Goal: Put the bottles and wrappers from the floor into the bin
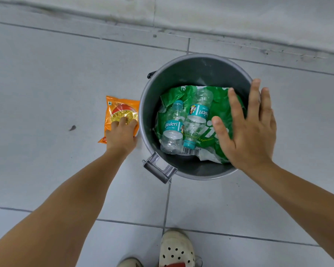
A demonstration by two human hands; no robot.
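Observation:
A grey round bin [181, 74] stands on the tiled floor. Inside it lie a green wrapper [220, 110] and two clear plastic bottles with teal labels, one [172, 128] on the left and one [198, 114] beside it. An orange snack wrapper [120, 108] lies flat on the floor just left of the bin. My left hand [121, 135] rests on the wrapper's near end, fingers curled onto it. My right hand [247, 128] hovers flat over the bin's right side, fingers spread, holding nothing.
A raised pale ledge [201, 18] runs along the far side of the floor. The bin has a grey handle [158, 168] on its near side. My white perforated shoe [175, 249] stands below the bin. A small dark mark [72, 128] sits on the tile at left.

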